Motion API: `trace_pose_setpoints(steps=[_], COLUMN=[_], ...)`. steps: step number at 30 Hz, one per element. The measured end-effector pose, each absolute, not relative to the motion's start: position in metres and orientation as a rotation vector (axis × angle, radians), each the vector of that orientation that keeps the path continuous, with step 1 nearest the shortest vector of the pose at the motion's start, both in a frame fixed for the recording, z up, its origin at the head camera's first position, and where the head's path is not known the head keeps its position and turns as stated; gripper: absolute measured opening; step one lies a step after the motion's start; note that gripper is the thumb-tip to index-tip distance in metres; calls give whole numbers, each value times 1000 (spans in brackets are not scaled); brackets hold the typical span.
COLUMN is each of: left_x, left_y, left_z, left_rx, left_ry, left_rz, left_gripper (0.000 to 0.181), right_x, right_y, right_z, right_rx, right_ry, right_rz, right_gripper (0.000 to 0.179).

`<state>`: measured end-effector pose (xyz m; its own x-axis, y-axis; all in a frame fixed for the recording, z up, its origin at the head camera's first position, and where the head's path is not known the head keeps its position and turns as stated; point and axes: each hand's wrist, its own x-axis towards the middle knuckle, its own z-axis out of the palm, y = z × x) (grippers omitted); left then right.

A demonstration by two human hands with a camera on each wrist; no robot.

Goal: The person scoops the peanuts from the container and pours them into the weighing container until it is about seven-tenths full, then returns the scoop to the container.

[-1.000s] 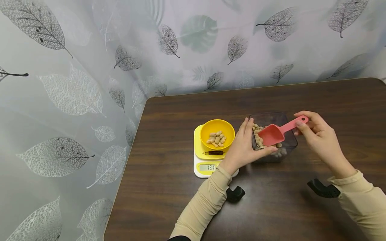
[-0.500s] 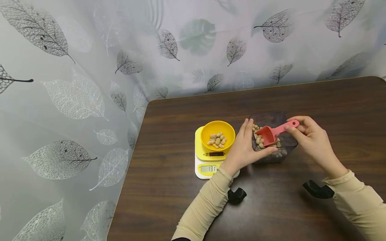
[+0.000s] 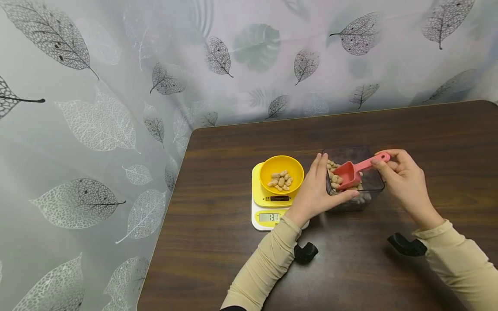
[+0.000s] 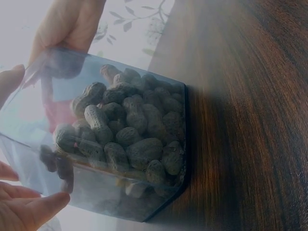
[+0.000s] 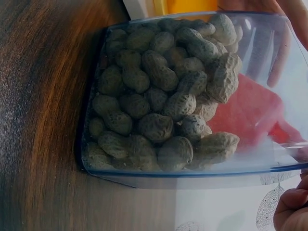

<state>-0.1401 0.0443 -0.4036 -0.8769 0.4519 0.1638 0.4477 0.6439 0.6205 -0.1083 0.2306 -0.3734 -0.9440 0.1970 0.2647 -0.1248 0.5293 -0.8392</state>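
Right of centre in the head view, the scoop is down among the peanuts in the clear container, and that's where the action is! The right hand has its grip on the handle's far end, thumb on top, fingers behind: a pinch that likely keeps the knuckles clear of the rim while the mouth of the scoop tips down to the left. Whether nuts are riding inside it, I can't tell for sure.

Now look at the left hand! Its grip is spread wide around the near-left corner, fingers straight along the left side, thumb across the front rim. That reads as bracing, so the container won't skid over the tabletop when the scoop pushes against it.

And in the middle of the frame, just left of that hand, the yellow bowl sits on the scale with a handful of nuts in it. Sensible spot: bowl over the platform, display facing the person, digits one-three-one, any decimal point too small to trust. Scale and container stand close together, presumably to keep the carry short!
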Motion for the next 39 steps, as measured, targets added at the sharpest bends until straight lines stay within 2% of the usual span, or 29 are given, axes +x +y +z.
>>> trace_pose_setpoints(steps=[9, 16, 22, 26, 32, 35, 39], left_x=[-141, -141, -141, -141, -140, -141, -141], left_y=[44, 45, 45, 44, 43, 44, 43], left_z=[-404, -404, -405, -405, -405, -406, -406], left_rx=[771, 773, 770, 775, 777, 785, 797], left_ry=[2826, 2821, 2823, 2818, 2804, 2796, 2803], left_rz=[1074, 1078, 1083, 1079, 1089, 1089, 1091], left_gripper=[101, 101, 102, 101, 100, 101, 101], right_x=[-124, -127, -125, -121, -139, -134, -134], right_y=[240, 248, 250, 252, 282, 277, 266], right_z=[-395, -403, -399, -399, -441, -432, -422], right_rx=[-74, 18, 77, 121, 263, 284, 151], right_ry=[-2281, -2345, -2414, -2463, -2431, -2401, -2392], right_rz=[1524, 1455, 1422, 1417, 1496, 1548, 1532], right_gripper=[12, 24, 21, 26, 34, 30, 28])
